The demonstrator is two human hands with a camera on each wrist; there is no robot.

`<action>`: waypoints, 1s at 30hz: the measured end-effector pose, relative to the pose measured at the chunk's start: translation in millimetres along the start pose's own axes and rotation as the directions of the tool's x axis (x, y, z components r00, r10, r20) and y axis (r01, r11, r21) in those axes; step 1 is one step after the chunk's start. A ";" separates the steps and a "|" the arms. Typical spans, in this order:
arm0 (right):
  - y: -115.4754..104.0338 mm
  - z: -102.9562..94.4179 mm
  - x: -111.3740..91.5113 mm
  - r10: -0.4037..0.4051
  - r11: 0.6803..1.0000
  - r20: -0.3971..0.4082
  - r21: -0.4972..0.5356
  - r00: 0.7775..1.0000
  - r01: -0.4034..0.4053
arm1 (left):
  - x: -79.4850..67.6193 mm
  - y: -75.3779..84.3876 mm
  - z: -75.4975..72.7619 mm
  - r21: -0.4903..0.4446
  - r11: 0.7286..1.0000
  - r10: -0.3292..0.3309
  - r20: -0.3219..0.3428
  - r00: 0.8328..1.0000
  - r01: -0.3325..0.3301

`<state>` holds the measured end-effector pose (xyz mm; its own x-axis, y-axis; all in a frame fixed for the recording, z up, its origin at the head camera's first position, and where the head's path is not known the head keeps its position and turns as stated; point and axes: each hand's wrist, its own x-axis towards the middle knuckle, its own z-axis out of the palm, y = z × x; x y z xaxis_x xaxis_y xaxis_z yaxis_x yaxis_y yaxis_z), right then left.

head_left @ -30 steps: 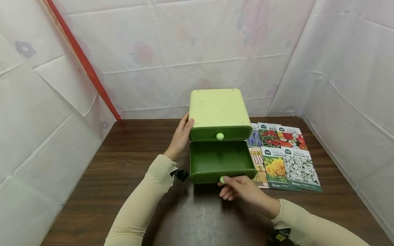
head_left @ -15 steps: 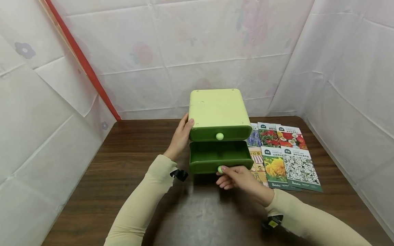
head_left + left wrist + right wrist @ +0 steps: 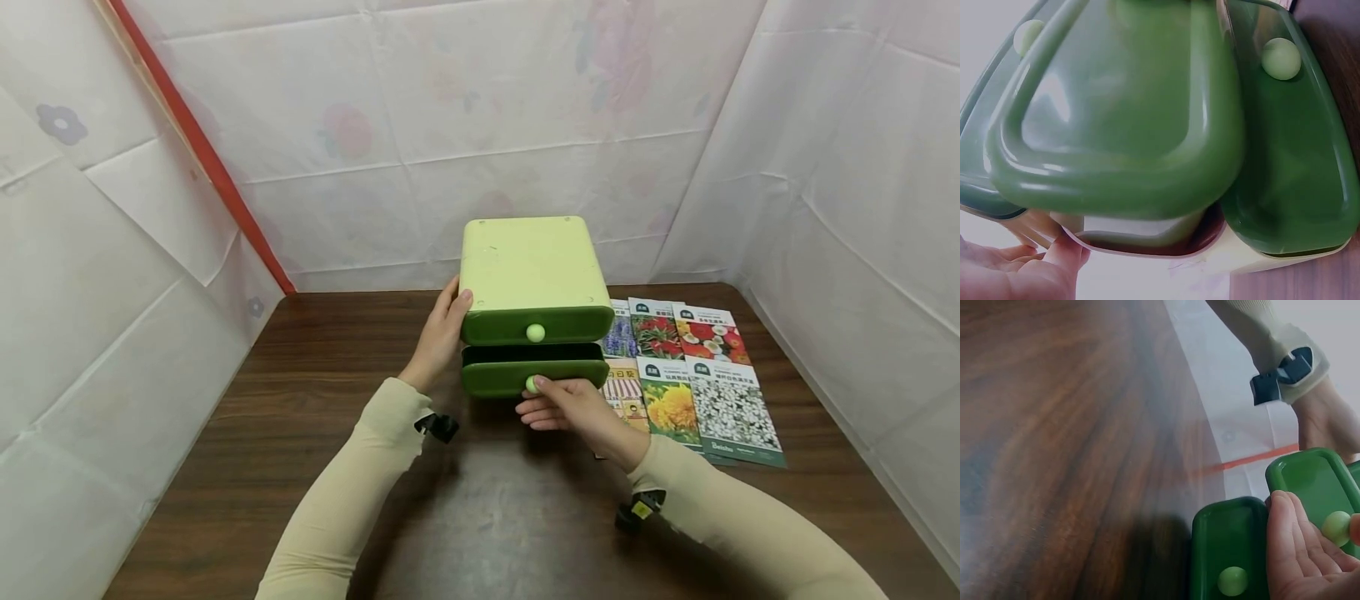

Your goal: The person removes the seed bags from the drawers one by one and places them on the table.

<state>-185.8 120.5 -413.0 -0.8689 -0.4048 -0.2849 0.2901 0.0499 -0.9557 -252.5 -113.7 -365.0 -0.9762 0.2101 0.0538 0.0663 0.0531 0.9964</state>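
A pale yellow-green drawer cabinet (image 3: 532, 262) stands on the table, its top drawer (image 3: 498, 327) closed. The drawer (image 3: 495, 380) below it sticks out a little, with a dark gap showing behind its front. My right hand (image 3: 581, 412) pinches this drawer's round light-green knob (image 3: 532, 384) between thumb and index finger; the other fingers extend below it. My left hand (image 3: 437, 337) rests along the cabinet's left side, thumb at the upper front corner. In the left wrist view, a closed bottom drawer (image 3: 1297, 144) also shows.
Several flower seed packets (image 3: 733, 412) lie overlapping on the wooden table (image 3: 322, 492), right of the cabinet. White sheets (image 3: 337, 100) hang behind and at both sides, with a red strip (image 3: 202, 146) at the left corner.
My right hand has pushed the pulled-out drawer back into the cabinet by most of its length. The left hand has stayed at the cabinet's side.
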 end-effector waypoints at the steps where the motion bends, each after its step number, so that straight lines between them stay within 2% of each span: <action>1: -0.4 -0.3 2.0 -0.002 1.000 -0.004 0.003 1.000 0.002 | -0.1 0.1 0.0 0.011 1.000 0.002 -0.004 1.000 -0.002; 7: -2.5 -1.9 12.6 -0.014 1.000 -0.030 0.012 0.999 0.014 | 0.3 0.2 0.7 0.058 0.998 0.003 -0.026 1.000 -0.002; 19: -4.4 -4.0 25.2 -0.009 0.999 -0.072 0.041 0.997 0.012 | 1.2 1.4 1.7 0.094 0.996 -0.004 -0.047 0.999 0.008; 30: -6.0 -6.1 28.1 -0.024 0.999 -0.059 0.039 0.998 0.027 | 2.3 4.1 0.7 0.064 0.998 -0.012 -0.031 0.999 0.014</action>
<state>-214.4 114.4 -415.7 -0.8979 -0.3510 -0.2655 0.2821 0.0039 -0.9594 -254.4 -112.3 -360.8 -0.9829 0.1789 0.0437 0.0655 0.1180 0.9908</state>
